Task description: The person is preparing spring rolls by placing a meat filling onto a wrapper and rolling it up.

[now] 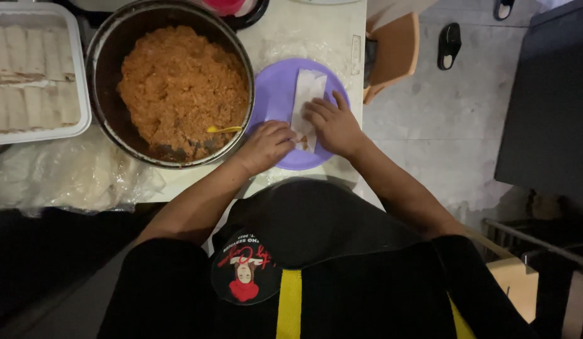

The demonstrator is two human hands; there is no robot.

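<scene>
While both hands press the near end of a white wrapper (306, 103) flat on the purple plate (272, 94), the left hand (266, 145) and right hand (332, 125) pinch its fold shut, with the pot of filling (178, 88) just beside the left hand for easy reach.

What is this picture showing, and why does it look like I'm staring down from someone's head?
You are! A small camera sits on a person's head and looks down, so you see their chest, arms and both hands from above. There is only this one picture.

On the white table stands a big dark pot full of orange-brown filling, with a yellow spoon stuck in it. To the left, a white tray holds rows of pale finished rolls.

The left hand and right hand both press on a thin white wrapper lying on a purple plate. They seem to be folding it around a bit of filling. It is a gentle grip, fingers curled over the wrapper's near end.
</scene>
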